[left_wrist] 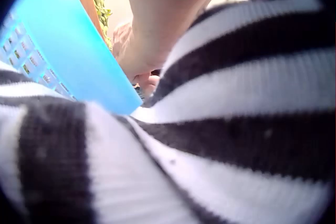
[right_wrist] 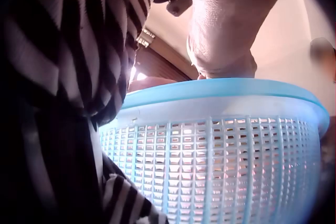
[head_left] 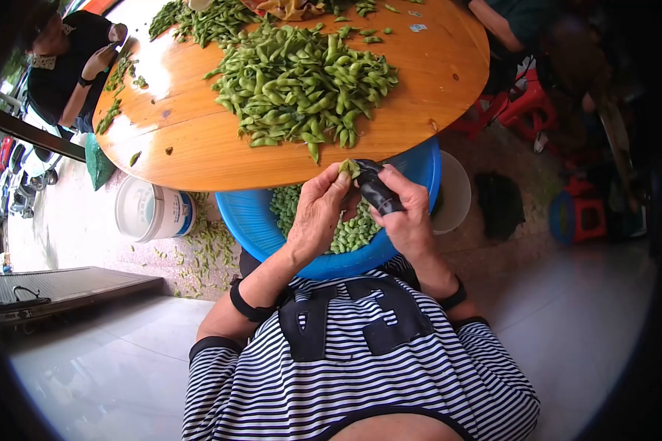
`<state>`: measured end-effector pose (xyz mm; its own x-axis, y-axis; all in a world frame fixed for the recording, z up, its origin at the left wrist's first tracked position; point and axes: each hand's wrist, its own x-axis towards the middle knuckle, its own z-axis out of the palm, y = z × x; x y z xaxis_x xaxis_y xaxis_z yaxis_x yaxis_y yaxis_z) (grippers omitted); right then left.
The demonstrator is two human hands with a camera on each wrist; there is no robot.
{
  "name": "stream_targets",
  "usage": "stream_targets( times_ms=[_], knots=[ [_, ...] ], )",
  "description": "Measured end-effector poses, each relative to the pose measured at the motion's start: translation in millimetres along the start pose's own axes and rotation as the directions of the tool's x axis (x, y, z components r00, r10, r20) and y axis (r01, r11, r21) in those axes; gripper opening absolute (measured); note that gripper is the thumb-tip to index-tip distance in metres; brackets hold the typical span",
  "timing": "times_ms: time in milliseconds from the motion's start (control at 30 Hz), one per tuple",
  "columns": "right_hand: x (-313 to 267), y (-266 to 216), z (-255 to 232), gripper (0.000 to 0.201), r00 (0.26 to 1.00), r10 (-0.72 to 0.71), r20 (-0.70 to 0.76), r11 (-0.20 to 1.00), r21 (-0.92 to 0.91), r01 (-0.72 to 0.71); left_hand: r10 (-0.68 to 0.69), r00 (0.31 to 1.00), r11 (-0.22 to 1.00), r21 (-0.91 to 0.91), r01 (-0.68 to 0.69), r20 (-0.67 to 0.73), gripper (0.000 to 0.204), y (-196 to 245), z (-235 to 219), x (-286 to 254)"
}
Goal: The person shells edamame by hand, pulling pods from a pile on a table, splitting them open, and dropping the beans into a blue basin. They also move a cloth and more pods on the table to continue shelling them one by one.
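In the head view, my left hand point(head_left: 318, 206) pinches a green soybean pod point(head_left: 351, 168) between thumb and fingertips, just off the table's near edge. My right hand point(head_left: 406, 209) meets it from the other side, a shiny black covering point(head_left: 379, 192) over its fingers, whose tips hold the pod's other end. Below both hands stands a blue plastic basket point(head_left: 237, 229) with shelled green beans point(head_left: 351, 234) in it. Both wrist views show mostly the basket's side, forearm and striped shirt; the fingertips are hidden there.
A large heap of pods point(head_left: 301, 84) lies on the wooden table point(head_left: 426, 95). A white bucket point(head_left: 136, 209) stands left of the basket, with husks point(head_left: 213, 246) scattered on the floor. Another person point(head_left: 59, 66) works at the far left; red stools point(head_left: 526, 106) stand at right.
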<state>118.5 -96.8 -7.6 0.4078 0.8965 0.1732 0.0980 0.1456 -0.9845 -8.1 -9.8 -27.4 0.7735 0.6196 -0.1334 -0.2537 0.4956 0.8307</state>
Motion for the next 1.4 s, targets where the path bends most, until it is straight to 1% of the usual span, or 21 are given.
stream_targets(
  times_ms=[33, 67, 267, 333, 433, 500, 533, 567, 667, 733, 767, 833, 900, 967, 1000, 1033, 1100, 1233, 1300, 1367, 1400],
  knots=[
    [-2, -1, -6, 0.021, 0.955, 0.272, 0.118, 0.889, 0.349, -0.296, -0.003, 1.000, 1.000, 0.002, 0.003, 0.001, 0.023, 5, -1, -2],
    [0, 5, -14, 0.023, 0.935, 0.262, 0.238, 0.788, 0.506, -0.350, -0.071, 0.997, 0.994, 0.085, 0.073, -0.023, 0.023, 12, -1, -4],
    [4, 14, -28, 0.030, 0.898, 0.264, 0.352, 0.528, 0.726, -0.440, -0.185, 0.975, 0.971, 0.128, 0.200, -0.123, 0.023, 26, 4, -7],
    [4, 15, -30, 0.031, 0.887, 0.289, 0.360, 0.484, 0.745, -0.459, -0.145, 0.988, 0.989, -0.013, 0.146, 0.059, 0.020, 23, -3, -5],
    [2, 8, -25, 0.026, 0.902, 0.169, 0.398, 0.621, 0.667, -0.411, -0.195, 0.978, 0.975, -0.122, 0.185, -0.074, 0.017, 20, 3, -5],
    [-3, -8, -11, 0.023, 0.971, 0.200, 0.133, 0.951, 0.211, -0.224, -0.183, 0.982, 0.976, -0.128, 0.176, -0.048, 0.018, 18, -1, -6],
    [-4, -8, -10, 0.024, 0.991, 0.096, 0.093, 0.993, 0.059, -0.102, -0.175, 0.984, 0.976, -0.135, 0.171, -0.017, 0.019, 16, -3, -6],
    [-5, -9, -12, 0.024, 0.992, 0.096, 0.078, 0.993, 0.058, -0.101, -0.182, 0.983, 0.975, -0.130, 0.180, -0.006, 0.019, 15, -4, -6],
    [-3, -14, -28, 0.026, 0.994, -0.054, -0.093, 0.995, -0.092, 0.045, -0.100, 0.982, 0.958, 0.283, 0.051, 0.161, 0.028, 12, -17, -8],
    [-5, -30, -54, 0.023, 0.956, -0.186, -0.228, 0.925, -0.368, 0.092, 0.021, 0.988, 0.746, 0.655, -0.118, 0.154, 0.018, 18, -19, -15],
    [-3, -19, -79, 0.026, 0.905, -0.360, -0.227, 0.789, -0.592, 0.165, 0.089, 0.985, 0.572, 0.801, -0.174, 0.151, 0.015, 27, -17, -19],
    [-13, -14, -111, 0.035, 0.901, -0.330, -0.282, 0.556, -0.829, -0.056, 0.319, 0.943, 0.477, 0.843, -0.249, 0.098, 0.011, 34, -23, -18],
    [-21, -8, -132, 0.041, 0.926, -0.098, -0.364, 0.399, -0.867, -0.299, 0.407, 0.913, 0.442, 0.867, -0.229, 0.034, 0.012, 32, -29, -8],
    [-25, -8, -131, 0.043, 0.922, -0.060, -0.383, 0.452, -0.834, -0.317, 0.591, 0.805, 0.151, 0.973, -0.177, 0.055, 0.011, 39, -21, 1],
    [-26, -9, -129, 0.045, 0.913, -0.023, -0.407, 0.503, -0.794, -0.341, 0.615, 0.786, 0.091, 0.983, -0.158, 0.070, 0.012, 35, -22, 10],
    [-26, -9, -126, 0.045, 0.913, -0.023, -0.407, 0.505, -0.793, -0.341, 0.615, 0.785, 0.090, 0.983, -0.158, 0.070, 0.012, 35, -21, 13],
    [-23, -7, -116, 0.042, 0.920, -0.059, -0.387, 0.519, -0.799, -0.303, 0.591, 0.805, -0.094, 0.995, 0.013, 0.046, 0.014, 36, -18, 17],
    [-14, -10, -97, 0.035, 0.945, -0.124, -0.303, 0.611, -0.774, -0.168, 0.584, 0.811, -0.097, 0.989, 0.115, -0.037, 0.014, 43, -26, 13],
    [-11, -10, -92, 0.032, 0.951, -0.139, -0.274, 0.623, -0.771, -0.131, 0.594, 0.803, -0.066, 0.998, -0.020, 0.055, 0.014, 47, -36, 12],
    [-8, -10, -86, 0.030, 0.970, -0.178, -0.165, 0.706, -0.708, 0.009, 0.576, 0.816, -0.068, 0.998, -0.002, 0.041, 0.010, 57, -40, 9],
    [-8, -10, -83, 0.030, 0.970, -0.177, -0.166, 0.705, -0.709, 0.007, 0.573, 0.819, 0.024, 1.000, -0.007, -0.008, 0.010, 62, -43, 8]
  ],
)
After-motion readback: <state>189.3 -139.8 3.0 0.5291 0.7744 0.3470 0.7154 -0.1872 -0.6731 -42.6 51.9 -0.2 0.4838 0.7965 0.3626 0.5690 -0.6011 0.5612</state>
